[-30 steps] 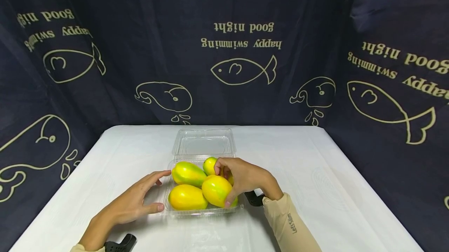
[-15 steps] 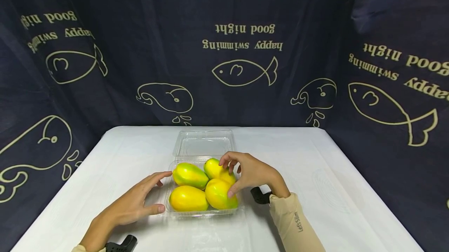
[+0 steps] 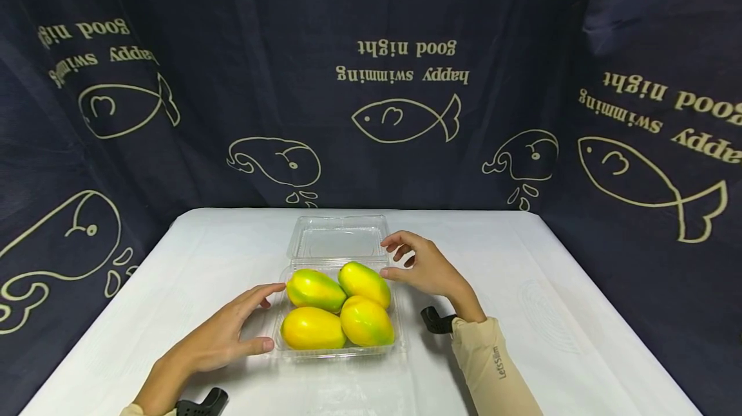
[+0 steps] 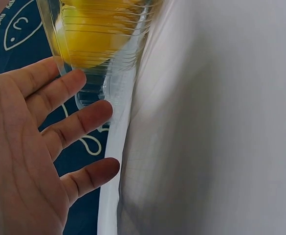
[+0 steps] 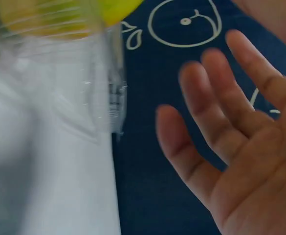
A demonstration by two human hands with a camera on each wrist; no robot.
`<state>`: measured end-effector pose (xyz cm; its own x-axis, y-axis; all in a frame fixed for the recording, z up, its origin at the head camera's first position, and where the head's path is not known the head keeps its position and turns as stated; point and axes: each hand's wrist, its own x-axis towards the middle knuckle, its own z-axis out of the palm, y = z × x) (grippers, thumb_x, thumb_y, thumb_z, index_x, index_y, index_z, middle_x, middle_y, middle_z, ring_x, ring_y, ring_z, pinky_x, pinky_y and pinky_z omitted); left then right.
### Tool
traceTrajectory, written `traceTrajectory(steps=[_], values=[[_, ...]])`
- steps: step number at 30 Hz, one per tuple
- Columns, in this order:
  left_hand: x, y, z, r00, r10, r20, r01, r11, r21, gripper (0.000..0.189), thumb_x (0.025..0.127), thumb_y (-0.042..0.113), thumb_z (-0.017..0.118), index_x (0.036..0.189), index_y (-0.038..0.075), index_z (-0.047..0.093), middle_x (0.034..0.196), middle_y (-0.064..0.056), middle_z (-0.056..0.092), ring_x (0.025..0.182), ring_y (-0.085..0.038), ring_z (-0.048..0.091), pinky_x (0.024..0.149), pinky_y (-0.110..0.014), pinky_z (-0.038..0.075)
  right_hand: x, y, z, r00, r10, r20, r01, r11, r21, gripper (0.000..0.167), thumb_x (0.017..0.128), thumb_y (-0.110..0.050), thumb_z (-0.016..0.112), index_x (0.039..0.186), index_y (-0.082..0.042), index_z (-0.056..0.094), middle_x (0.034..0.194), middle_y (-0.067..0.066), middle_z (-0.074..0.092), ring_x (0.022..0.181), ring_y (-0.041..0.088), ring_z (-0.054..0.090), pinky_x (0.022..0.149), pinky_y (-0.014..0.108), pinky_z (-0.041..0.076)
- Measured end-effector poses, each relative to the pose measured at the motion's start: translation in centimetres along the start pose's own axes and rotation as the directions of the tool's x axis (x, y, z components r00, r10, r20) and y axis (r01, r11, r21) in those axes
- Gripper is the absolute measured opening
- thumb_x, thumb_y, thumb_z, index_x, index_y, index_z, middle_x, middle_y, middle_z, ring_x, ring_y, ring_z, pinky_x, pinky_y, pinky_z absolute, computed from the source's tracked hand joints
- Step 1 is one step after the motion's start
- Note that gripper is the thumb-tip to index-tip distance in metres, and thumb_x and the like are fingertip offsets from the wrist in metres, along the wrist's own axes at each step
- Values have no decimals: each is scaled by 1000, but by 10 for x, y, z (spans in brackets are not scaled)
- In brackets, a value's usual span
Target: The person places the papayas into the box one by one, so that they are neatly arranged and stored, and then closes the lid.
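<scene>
Several yellow-green mangoes (image 3: 313,328) lie in two rows inside a clear plastic clamshell box (image 3: 336,353). Its lid (image 3: 338,242) is folded back flat behind it. At the box's left side is my left hand (image 3: 217,332), fingers extended, the index fingertip right at the wall and the thumb near the front left corner. My right hand (image 3: 429,268) is over the right side by the hinge, holding nothing, with loosely bent fingers. In the left wrist view the ribbed wall shows beside spread fingers (image 4: 95,117). The right wrist view has relaxed fingers (image 5: 201,107) apart from the blurred box.
A white cloth covers the table (image 3: 493,255). Behind and at both sides hangs a dark blue curtain (image 3: 406,171) with fish and whale drawings. Each wrist wears a black camera mount (image 3: 437,321).
My right hand has let go of the front right mango and moved back and right, toward the hinge. That mango now sits in the box. The left hand stays in place.
</scene>
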<state>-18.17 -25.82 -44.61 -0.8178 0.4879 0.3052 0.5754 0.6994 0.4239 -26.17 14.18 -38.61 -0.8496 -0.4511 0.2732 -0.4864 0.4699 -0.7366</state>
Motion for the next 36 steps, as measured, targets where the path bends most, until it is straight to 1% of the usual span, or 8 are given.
traceTrajectory(steps=[3,6,10,12,17,22,30,36], values=[[0,0,0,1000,-10,5,10,1000,-1,87,81,47,78,155,29,37,142,7,54,114,-9,56,92,-40,51,1,5,1,998,30,-52,-31,999,-19,49,81,-25,85,124,-20,64,119,-1,63,103,26,62,86,52,54],[0,0,0,1000,-14,5,14,1000,-1,87,80,48,78,155,30,37,142,8,54,114,-9,56,92,-41,51,1,13,4,996,66,-67,-69,997,-37,50,80,-26,85,125,-19,64,125,1,62,107,26,62,87,49,54],[0,0,1,1000,-1,-1,1,1000,3,87,80,47,78,155,29,37,142,8,54,114,-8,56,92,-40,51,1,25,7,994,97,-46,-98,995,-33,50,82,-29,84,127,-21,63,131,9,60,113,30,61,89,48,54],[0,0,1,1000,3,-5,-3,1000,3,87,81,47,78,155,29,37,142,9,54,114,-8,56,92,-40,51,1,30,8,993,110,-30,-111,994,-19,51,82,-30,84,128,-22,63,134,11,59,116,31,60,90,47,54],[0,1,1,1000,9,-10,-9,1000,-6,85,82,46,78,154,29,37,142,8,54,114,-8,56,92,-39,50,-1,40,10,991,136,8,-136,991,11,57,83,-32,83,135,-23,60,141,7,55,124,33,58,97,48,53],[0,0,1,1000,11,-11,-11,1000,-13,85,82,47,77,154,29,37,143,8,54,114,-9,56,92,-38,50,-1,46,12,988,145,50,-146,989,24,63,87,-34,79,142,-16,56,148,8,50,130,37,55,103,51,49],[0,0,1,1000,9,-8,-9,1000,-18,84,82,47,77,154,30,37,142,8,54,115,-10,57,92,-38,50,-1,50,14,983,157,96,-162,986,47,77,91,-37,74,154,-11,38,153,14,46,131,37,56,107,54,45],[-1,0,1,1000,10,-5,-10,1000,-18,85,82,46,77,155,30,36,143,8,54,114,-11,57,92,-38,51,-2,53,15,979,171,108,-177,983,47,78,91,-39,73,155,-10,37,154,13,45,131,35,56,108,53,45]])
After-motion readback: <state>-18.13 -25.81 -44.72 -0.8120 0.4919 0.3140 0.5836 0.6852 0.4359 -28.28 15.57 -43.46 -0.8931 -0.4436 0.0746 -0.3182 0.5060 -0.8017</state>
